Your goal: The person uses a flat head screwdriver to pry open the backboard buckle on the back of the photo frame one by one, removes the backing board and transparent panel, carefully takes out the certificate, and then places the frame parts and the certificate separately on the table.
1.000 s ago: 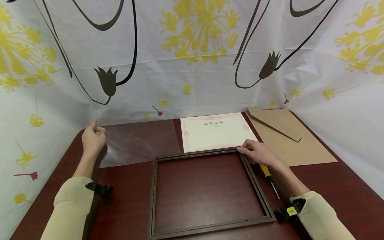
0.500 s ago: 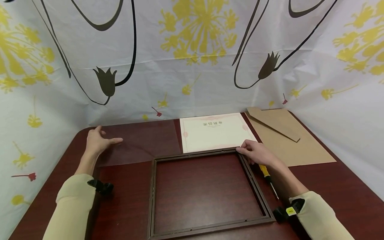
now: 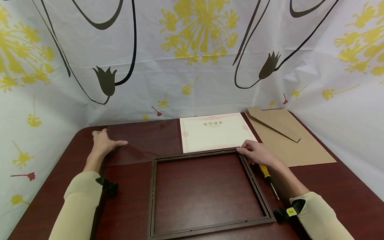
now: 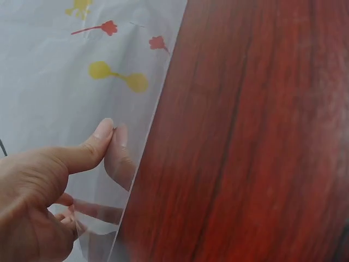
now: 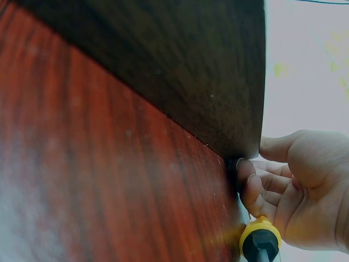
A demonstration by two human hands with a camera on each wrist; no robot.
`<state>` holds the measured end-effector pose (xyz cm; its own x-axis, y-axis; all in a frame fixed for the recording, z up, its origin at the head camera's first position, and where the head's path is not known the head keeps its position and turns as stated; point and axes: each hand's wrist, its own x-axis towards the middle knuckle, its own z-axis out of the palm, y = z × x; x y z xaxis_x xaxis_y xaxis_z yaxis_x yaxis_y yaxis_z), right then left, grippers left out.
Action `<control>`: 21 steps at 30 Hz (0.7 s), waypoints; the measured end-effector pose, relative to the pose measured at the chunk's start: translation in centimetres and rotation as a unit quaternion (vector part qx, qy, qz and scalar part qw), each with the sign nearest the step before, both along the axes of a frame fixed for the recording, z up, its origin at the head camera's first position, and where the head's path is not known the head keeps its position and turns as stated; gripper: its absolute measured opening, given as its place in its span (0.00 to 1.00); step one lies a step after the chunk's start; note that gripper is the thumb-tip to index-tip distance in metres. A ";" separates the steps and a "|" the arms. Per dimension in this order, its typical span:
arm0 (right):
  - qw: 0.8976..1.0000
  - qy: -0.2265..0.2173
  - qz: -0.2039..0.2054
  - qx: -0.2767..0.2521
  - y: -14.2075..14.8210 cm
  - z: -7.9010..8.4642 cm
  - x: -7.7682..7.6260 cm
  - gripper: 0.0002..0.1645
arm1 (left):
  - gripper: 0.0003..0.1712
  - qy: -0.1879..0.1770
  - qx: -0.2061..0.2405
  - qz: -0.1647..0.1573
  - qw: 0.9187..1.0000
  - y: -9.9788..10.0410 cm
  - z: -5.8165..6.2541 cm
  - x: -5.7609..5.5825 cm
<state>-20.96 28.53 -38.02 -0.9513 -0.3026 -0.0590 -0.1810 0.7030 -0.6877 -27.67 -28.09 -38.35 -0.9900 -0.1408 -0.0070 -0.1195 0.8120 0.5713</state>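
A clear plastic sheet (image 3: 150,138) lies flat at the back left of the table. My left hand (image 3: 103,141) is over its left end, with the thumb outstretched. In the left wrist view the thumb of my left hand (image 4: 41,183) touches the clear sheet (image 4: 139,117), which mirrors it; the other fingers are partly hidden near the edge. A brown picture frame (image 3: 210,153) without a panel rests in the middle. My right hand (image 3: 258,151) holds its far right corner, thumb on top. The right wrist view shows the right hand (image 5: 311,185) at that frame corner (image 5: 218,98).
A cream certificate (image 3: 217,133) lies behind the frame. To its right is a brown backing board (image 3: 303,150) with a folded-out stand (image 3: 274,125). A yellow-handled screwdriver (image 3: 267,175) lies right of the frame, beneath my right wrist. A patterned cloth (image 3: 180,83) hangs behind the table.
My left hand has spread its thumb, come down onto the clear sheet and moved right. The sheet has shifted slightly right, nearer the certificate. My right hand and the frame have stayed in place.
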 end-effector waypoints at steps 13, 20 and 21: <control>1.000 0.000 -0.001 0.000 -0.1 0.1 0.0 0.16 | 0.63 -0.006 -0.035 -0.011 0.999 0.5 -1.1 -0.6; 1.000 0.000 -0.003 -0.004 -0.1 0.0 0.0 0.16 | 0.61 -0.014 -0.037 -0.012 0.999 0.9 -0.9 -0.5; 1.000 -0.001 -0.003 -0.005 -0.1 0.0 0.0 0.16 | 0.61 -0.015 -0.036 -0.014 0.999 0.9 -0.9 -0.4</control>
